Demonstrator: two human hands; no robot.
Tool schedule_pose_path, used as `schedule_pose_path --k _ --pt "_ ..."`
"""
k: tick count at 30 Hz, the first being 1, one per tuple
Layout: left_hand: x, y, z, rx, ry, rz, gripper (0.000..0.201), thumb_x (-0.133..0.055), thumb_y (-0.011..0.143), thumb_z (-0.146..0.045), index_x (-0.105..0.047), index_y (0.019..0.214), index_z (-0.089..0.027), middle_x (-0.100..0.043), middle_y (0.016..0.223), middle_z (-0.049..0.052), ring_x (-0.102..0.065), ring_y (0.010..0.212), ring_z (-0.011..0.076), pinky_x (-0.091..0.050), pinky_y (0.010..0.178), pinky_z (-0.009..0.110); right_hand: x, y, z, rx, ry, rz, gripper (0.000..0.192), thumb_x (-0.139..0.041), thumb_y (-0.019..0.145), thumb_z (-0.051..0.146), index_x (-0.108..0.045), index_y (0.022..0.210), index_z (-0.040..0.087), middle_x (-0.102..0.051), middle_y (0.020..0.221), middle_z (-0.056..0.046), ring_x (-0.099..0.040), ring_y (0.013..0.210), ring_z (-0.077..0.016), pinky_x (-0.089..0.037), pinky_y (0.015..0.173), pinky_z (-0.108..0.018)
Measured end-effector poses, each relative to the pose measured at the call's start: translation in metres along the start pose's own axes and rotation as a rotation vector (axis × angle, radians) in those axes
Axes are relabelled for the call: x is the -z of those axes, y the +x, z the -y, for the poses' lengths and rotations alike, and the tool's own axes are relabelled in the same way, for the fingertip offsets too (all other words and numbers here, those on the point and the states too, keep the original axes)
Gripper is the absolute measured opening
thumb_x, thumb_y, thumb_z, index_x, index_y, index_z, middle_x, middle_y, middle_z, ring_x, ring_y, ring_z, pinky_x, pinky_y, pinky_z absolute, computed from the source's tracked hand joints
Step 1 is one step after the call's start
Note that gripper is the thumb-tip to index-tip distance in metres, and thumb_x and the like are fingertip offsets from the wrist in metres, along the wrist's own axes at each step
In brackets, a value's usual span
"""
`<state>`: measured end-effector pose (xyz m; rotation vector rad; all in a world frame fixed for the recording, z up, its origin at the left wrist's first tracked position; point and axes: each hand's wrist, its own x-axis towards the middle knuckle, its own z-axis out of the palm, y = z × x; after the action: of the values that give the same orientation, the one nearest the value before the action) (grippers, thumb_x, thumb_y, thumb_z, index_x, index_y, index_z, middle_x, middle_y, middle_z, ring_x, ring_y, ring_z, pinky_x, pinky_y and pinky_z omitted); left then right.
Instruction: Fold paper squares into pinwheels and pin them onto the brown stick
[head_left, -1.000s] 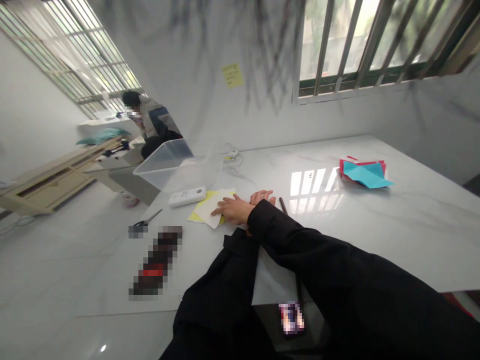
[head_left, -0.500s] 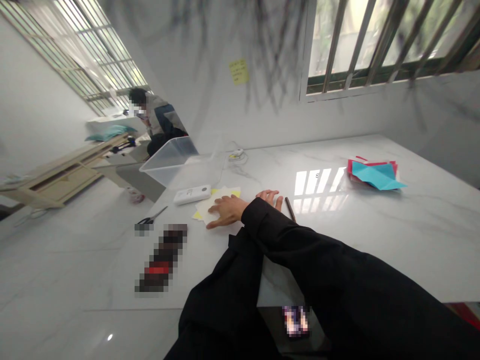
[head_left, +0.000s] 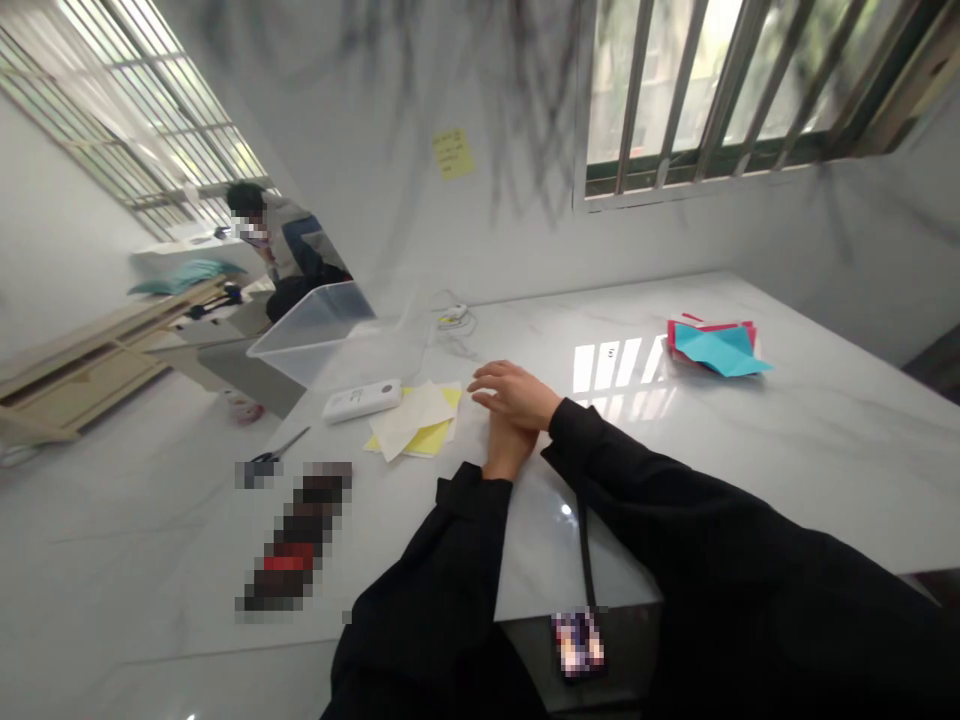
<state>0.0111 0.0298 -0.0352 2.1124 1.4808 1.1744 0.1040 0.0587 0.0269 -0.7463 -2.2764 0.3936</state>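
My right hand [head_left: 517, 393] lies across the top of my left hand, its fingers stretched toward the left and holding nothing. Underneath, my left hand [head_left: 511, 445] rests over the white table; its fingers are hidden by the right one. Just left of both hands, loose sheets of cream paper [head_left: 409, 418] and yellow paper [head_left: 433, 438] overlap in a small pile. Behind that pile lies a white box-shaped device [head_left: 363, 400].
Scissors [head_left: 279, 453] and a blurred-out dark object [head_left: 296, 535] lie at the left. A clear plastic bin [head_left: 330, 335] stands behind. Blue and red papers [head_left: 720, 347] are at the right. A black strap [head_left: 586, 550] reaches the front edge. A person [head_left: 289, 235] sits far left.
My right hand has lifted off the cream paper and moved right onto my left hand. The forearms are less crossed. The view has shifted slightly to the right.
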Motion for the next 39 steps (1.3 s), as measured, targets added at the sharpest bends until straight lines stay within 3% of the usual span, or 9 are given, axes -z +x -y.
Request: schedule_pose_path --k 5,9,14,16,19,23,27,34,39 --pt "0.007 0.003 -0.014 -0.009 0.071 -0.019 0.021 -0.058 0.098 -0.025 -0.074 0.110 -0.021 -0.071 0.114 0.012 -0.059 0.116 0.0320 -0.040 0.112 0.050 0.075 -0.087 -0.067 -0.205 0.009 -0.329 0.025 -0.056 0.101 0.032 -0.078 0.110 0.027 -0.072 0.119 -0.011 -0.059 0.121 -0.0286 -0.042 0.115 -0.053" --pt "0.009 0.004 -0.015 -0.001 0.079 -0.048 0.019 -0.061 0.096 -0.025 -0.075 0.108 -0.023 -0.072 0.114 0.011 -0.060 0.115 0.0315 -0.041 0.111 0.048 0.126 -0.143 -0.112 -0.357 -0.228 -0.436 0.028 -0.056 0.096 0.031 -0.077 0.112 0.022 -0.072 0.121 -0.012 -0.060 0.122 -0.0301 -0.041 0.116 -0.054" --pt "0.010 0.006 -0.012 0.007 0.029 -0.072 0.018 -0.064 0.093 -0.025 -0.075 0.108 -0.025 -0.073 0.113 0.009 -0.062 0.114 0.0305 -0.041 0.111 0.047 0.168 -0.182 -0.144 -0.567 -0.470 -0.541 0.042 -0.053 0.094 0.029 -0.071 0.128 0.014 -0.071 0.132 -0.017 -0.062 0.128 -0.0314 -0.042 0.116 -0.049" --pt "0.011 0.007 -0.012 0.019 0.012 -0.079 0.018 -0.064 0.093 -0.025 -0.075 0.108 -0.024 -0.073 0.113 0.009 -0.063 0.113 0.0306 -0.041 0.111 0.047 0.174 -0.191 -0.152 -0.663 -0.524 -0.524 0.048 -0.057 0.092 0.033 -0.068 0.134 0.011 -0.069 0.136 -0.020 -0.061 0.130 -0.0338 -0.042 0.115 -0.050" --pt "0.011 0.008 -0.010 0.040 -0.006 -0.086 0.018 -0.065 0.092 -0.024 -0.075 0.106 -0.024 -0.074 0.111 0.009 -0.063 0.112 0.0305 -0.042 0.110 0.047 0.175 -0.201 -0.161 -0.818 -0.558 -0.374 0.054 -0.069 0.086 0.039 -0.071 0.129 0.007 -0.070 0.132 -0.024 -0.064 0.125 -0.0369 -0.046 0.110 -0.048" --pt "0.012 0.008 -0.008 0.078 -0.021 -0.085 0.019 -0.065 0.092 -0.025 -0.076 0.107 -0.023 -0.074 0.112 0.010 -0.063 0.112 0.0300 -0.045 0.107 0.047 0.175 -0.210 -0.166 -0.975 -0.553 -0.213 0.044 -0.069 0.086 0.039 -0.079 0.117 0.009 -0.076 0.120 -0.023 -0.070 0.110 -0.0352 -0.050 0.097 -0.041" --pt "0.012 0.008 -0.007 0.097 -0.060 -0.087 0.021 -0.064 0.091 -0.024 -0.076 0.109 -0.023 -0.074 0.112 0.009 -0.065 0.110 0.0283 -0.047 0.104 0.046 0.184 -0.215 -0.169 -1.016 -0.562 -0.273 0.032 -0.062 0.092 0.036 -0.083 0.100 0.013 -0.079 0.101 -0.020 -0.070 0.097 -0.0328 -0.049 0.090 -0.041" --pt "0.013 0.007 -0.006 0.141 -0.087 -0.096 0.022 -0.063 0.089 -0.022 -0.076 0.106 -0.023 -0.076 0.113 0.009 -0.066 0.108 0.0271 -0.051 0.099 0.044 0.192 -0.217 -0.169 -1.108 -0.554 -0.453 0.029 -0.077 0.086 0.042 -0.075 0.076 0.014 -0.074 0.088 -0.021 -0.063 0.082 -0.0257 -0.045 0.079 -0.041" --pt "0.014 0.008 -0.009 0.169 -0.087 -0.089 0.022 -0.061 0.089 -0.020 -0.077 0.103 -0.023 -0.076 0.113 0.007 -0.067 0.105 0.0251 -0.052 0.093 0.039 0.195 -0.219 -0.165 -1.132 -0.520 -0.529 0.030 -0.081 0.083 0.044 -0.070 0.076 0.017 -0.073 0.083 -0.014 -0.063 0.080 -0.0256 -0.047 0.080 -0.040"
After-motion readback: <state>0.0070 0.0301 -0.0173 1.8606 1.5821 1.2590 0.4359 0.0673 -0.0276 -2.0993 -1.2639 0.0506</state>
